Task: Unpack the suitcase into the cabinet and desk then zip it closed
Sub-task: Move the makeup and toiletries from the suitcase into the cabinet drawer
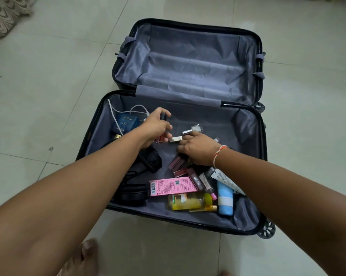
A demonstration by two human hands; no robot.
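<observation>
A black suitcase (pixel 247 120) lies open on the floor, its grey-lined far half bare. The near half holds small cosmetics. My left hand (pixel 155 127) grips several small tubes, one black-capped at the top and a reddish one below. My right hand (pixel 198 150) reaches over the pile and pinches a small white-gold tube (pixel 176 139) at its fingertips. A nail polish bottle (pixel 194 129) lies just beyond it. Lip gloss tubes (pixel 178 166) lie under my right hand.
In the near half lie a blue perfume box (pixel 124 122), a white cable (pixel 116 110), black headphones (pixel 148 160), a pink box (pixel 172 186), a yellow bottle (pixel 188 201) and a blue-white tube (pixel 224 198). My bare foot (pixel 84 257) stands on the tiled floor. A patterned cloth (pixel 4 14) lies far left.
</observation>
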